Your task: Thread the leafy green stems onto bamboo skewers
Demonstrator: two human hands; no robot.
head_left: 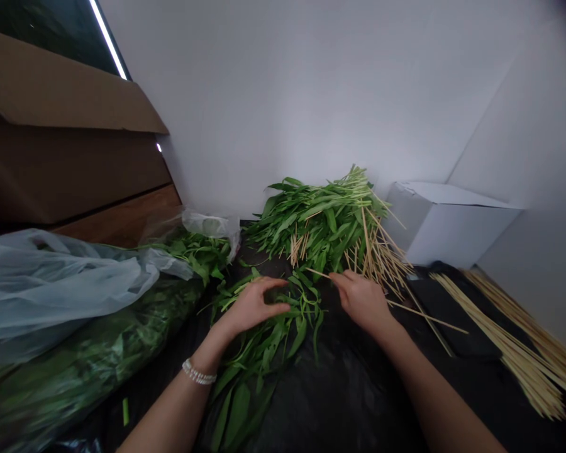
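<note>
My right hand (358, 299) is closed round a thin wooden skewer (424, 314); its tip points left past my fingers and its long end runs out to the right. My left hand (252, 305), with a white beaded bracelet at the wrist, has thumb and fingers apart over a loose heap of leafy green stems (268, 346). Nothing shows between those fingers. Behind both hands lies a larger pile of long-leaved greens (306, 214), with several skewers (382, 251) sticking out of it at the front and right.
Clear plastic bags of greens (136, 327) lie at the left, below a cardboard box (75, 157). On the right are a white box (453, 220), a flat black object (453, 314) and bundles of long skewers (504, 346). Black plastic sheeting (344, 396) covers the surface, against a white wall.
</note>
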